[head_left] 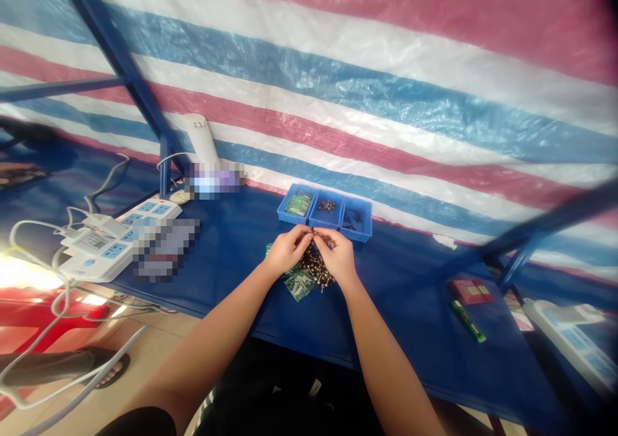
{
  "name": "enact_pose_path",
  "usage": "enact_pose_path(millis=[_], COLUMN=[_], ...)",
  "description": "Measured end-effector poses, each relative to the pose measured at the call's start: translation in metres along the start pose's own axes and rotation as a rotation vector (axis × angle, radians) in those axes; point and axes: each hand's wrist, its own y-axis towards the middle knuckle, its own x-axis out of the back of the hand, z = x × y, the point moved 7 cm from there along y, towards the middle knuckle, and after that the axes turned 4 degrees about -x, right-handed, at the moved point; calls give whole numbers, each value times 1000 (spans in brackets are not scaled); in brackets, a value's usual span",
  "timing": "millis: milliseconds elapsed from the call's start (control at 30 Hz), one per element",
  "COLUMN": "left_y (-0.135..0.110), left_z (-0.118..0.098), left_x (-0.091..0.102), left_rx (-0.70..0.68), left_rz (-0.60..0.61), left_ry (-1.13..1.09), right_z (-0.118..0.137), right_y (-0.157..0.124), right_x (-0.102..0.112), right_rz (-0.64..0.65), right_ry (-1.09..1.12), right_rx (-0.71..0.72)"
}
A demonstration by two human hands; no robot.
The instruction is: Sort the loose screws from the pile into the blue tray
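My left hand (288,250) and my right hand (338,255) meet fingertip to fingertip over the blue table. Both pinch at one small dark piece between them, too tiny to name. Under them lies a pile of small brass-coloured metal parts (322,276), partly covered by my hands. Beside the pile, towards my left forearm, are clear greenish plastic bags (300,284) with pale slim pieces inside. Just beyond my fingers stands a row of three blue trays (293,219): greenish packets at left, a few brass parts in the middle, dark small pieces at right.
White power strips (110,250) with tangled cables lie at the left, near a blurred-out object. A red box (470,291) and a green narrow box (468,322) rest at the right. Striped sheeting (338,101) hangs behind the blue table (400,320). Another person's foot (112,366) shows lower left.
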Motion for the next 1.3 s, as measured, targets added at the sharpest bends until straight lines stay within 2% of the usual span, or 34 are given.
enact_pose_path(millis=[300, 533, 733, 933, 1033, 1133, 1167, 1233, 1300], left_y=[1, -1, 0, 1, 1, 2, 2, 2, 1], left_z=[3, 2, -1, -5, -4, -2, -2, -2, -2], left_x=[0, 0, 1, 1, 2, 4, 4, 4, 3], left_rx=[18, 2, -12, -23, -15, 11, 15, 13, 6], left_rz=[-9, -6, -17, 29, 28, 3, -4, -7, -4], left_ry=[3, -25, 14, 57, 101, 147, 155, 161, 158], right_z=[-1, -7, -13, -27, -38, -47, -48, -49, -46], right_y=[-1, 1, 1, 1, 4, 10, 13, 17, 18], right_x=[-5, -3, -9, -10, -6, 6, 8, 9, 9], right_rz=[28, 16, 81, 116, 39, -138, -158, -110, -19], right_ry=[10, 105, 186, 314, 387, 404, 409, 394, 264], right_rx=[-16, -76, -150, -339, -414, -379, -349, -297, -248])
